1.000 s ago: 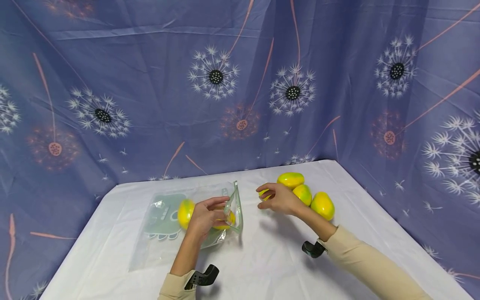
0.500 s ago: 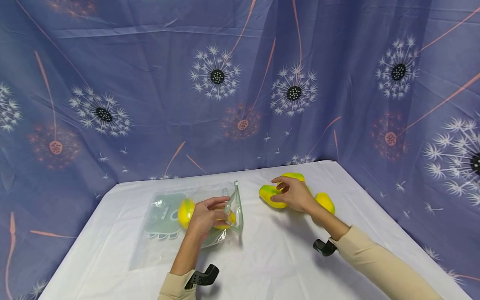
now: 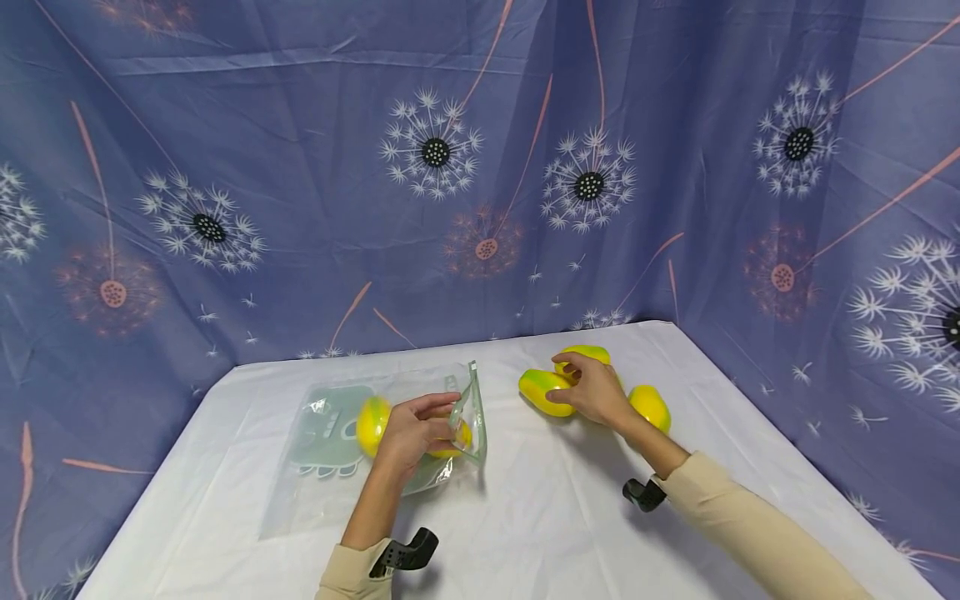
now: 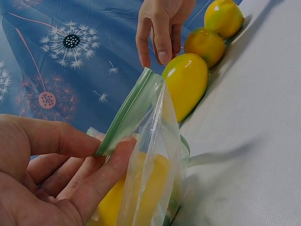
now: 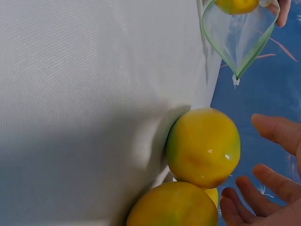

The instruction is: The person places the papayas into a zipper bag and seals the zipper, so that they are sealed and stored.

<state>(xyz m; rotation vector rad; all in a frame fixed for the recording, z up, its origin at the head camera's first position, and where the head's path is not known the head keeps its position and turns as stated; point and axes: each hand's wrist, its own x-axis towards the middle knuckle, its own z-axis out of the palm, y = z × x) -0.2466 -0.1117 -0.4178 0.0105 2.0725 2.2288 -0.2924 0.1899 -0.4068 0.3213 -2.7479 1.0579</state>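
Right hand [image 3: 598, 390], fingers apart, is nearer the long fruit [image 3: 540, 393] at the frame's right, which slants down rightward; left hand [image 3: 408, 433] pinches the bag [image 3: 337, 450].

Soft shadows cross the cloth [image 3: 540, 533]; glare flecks the bag [image 3: 322, 425].

1. Not one word, brand or number can be read in any view.
2. The bag [image 3: 322, 500] bears a green print [image 3: 322, 408] with small pale marks on it in the head view; whether they are letters cannot be told.
3. Another faint mark [image 3: 451, 383] stands on the bag near its mouth, too small to read.
4. The left wrist unit [image 3: 411, 553] shows a tiny pale patch by the sleeve, equally illegible.
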